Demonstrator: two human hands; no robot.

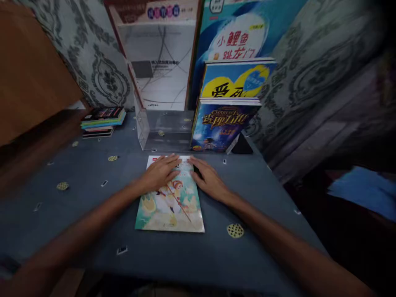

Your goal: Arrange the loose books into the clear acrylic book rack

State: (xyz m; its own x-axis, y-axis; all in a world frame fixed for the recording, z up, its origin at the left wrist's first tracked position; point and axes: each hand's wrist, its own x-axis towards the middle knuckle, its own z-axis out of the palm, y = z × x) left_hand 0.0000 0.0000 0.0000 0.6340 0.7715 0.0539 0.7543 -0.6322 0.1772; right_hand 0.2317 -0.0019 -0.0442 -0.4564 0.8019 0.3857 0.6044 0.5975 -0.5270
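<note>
A thin book [173, 212] with a teal and white illustrated cover lies flat on the table, its cover facing up. My left hand [159, 173] rests on the upper left of that cover with its fingers stretched out. At the book's upper right edge is my right hand [208, 179], fingers extended and touching the cover near its top corner. Between the hands, part of the title is hidden. Just behind the book stands a clear acrylic rack [148, 130] holding upright books, with a dark blue book [221, 128] in front on its right side.
Behind the dark blue book stand a blue and yellow book [238, 78] and a tall teal book [241, 31]. A white sheet-like cover [163, 78] fills the rack's left. A small book stack [103, 119] lies back left. The patterned table [253, 185] ends at the right.
</note>
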